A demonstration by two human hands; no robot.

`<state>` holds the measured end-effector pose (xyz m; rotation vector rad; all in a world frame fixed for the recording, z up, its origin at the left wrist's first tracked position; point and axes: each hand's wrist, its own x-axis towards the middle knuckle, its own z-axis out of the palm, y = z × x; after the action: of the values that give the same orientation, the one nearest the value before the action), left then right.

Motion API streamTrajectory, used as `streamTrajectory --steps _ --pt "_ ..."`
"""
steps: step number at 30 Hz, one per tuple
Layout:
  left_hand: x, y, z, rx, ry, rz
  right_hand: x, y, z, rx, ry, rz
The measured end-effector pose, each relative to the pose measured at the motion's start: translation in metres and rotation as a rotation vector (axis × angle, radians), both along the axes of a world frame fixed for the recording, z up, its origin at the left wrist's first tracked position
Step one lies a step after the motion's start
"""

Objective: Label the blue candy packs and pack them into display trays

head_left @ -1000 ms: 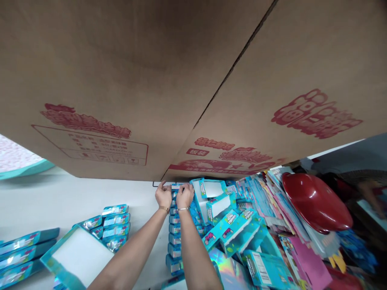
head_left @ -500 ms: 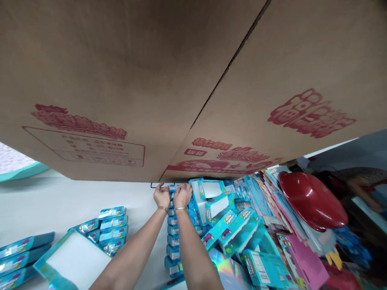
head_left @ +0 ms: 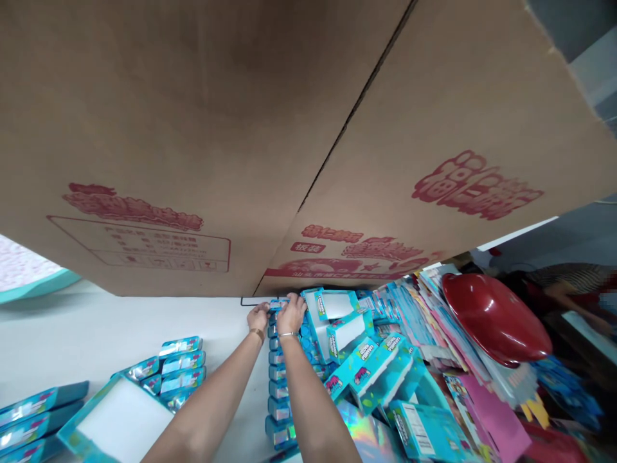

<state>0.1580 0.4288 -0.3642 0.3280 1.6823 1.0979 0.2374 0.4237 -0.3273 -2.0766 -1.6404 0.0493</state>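
A tall cardboard carton (head_left: 193,128) blocks the far side of the white desk (head_left: 231,373). Before it, turquoise display boxes (head_left: 354,370) and a red bowl (head_left: 496,321) crowd rightward. At its foot, left hand (head_left: 259,316) and right hand (head_left: 291,315) grasp a small blue packet (head_left: 276,305), long axis sideways, ends pointing left and right.

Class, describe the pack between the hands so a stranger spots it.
Find the brown cardboard above the white table. Below its edge starts a row of blue packs. Yours is the farthest pack, between the fingertips of the left hand and right hand.
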Motion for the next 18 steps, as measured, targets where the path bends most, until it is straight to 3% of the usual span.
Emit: streamTrajectory --steps 4,7,9,12,14,16,18 --pt "-0.022 -0.009 0.001 -0.06 0.124 -0.125 -0.001 0.003 0.006 -0.036 0.045 0.011" --pt "-0.045 -0.018 0.005 -0.063 0.24 -0.222 -0.004 -0.008 0.025 -0.025 0.121 0.036" --pt "-0.057 -0.019 0.011 -0.032 0.288 -0.291 -0.006 -0.034 0.044 0.033 0.186 0.094" --pt "-0.064 -0.019 0.032 0.042 0.304 -0.382 -0.012 -0.107 0.074 0.071 0.37 0.232" --pt "-0.063 -0.026 0.053 0.089 0.292 -0.424 -0.017 -0.174 0.089 -0.016 0.525 0.317" --pt "-0.06 -0.048 0.075 0.136 0.266 -0.471 -0.021 -0.244 0.098 -0.153 0.654 0.392" --pt "-0.057 -0.087 0.094 0.18 0.231 -0.53 -0.018 -0.311 0.101 -0.29 0.745 0.407"
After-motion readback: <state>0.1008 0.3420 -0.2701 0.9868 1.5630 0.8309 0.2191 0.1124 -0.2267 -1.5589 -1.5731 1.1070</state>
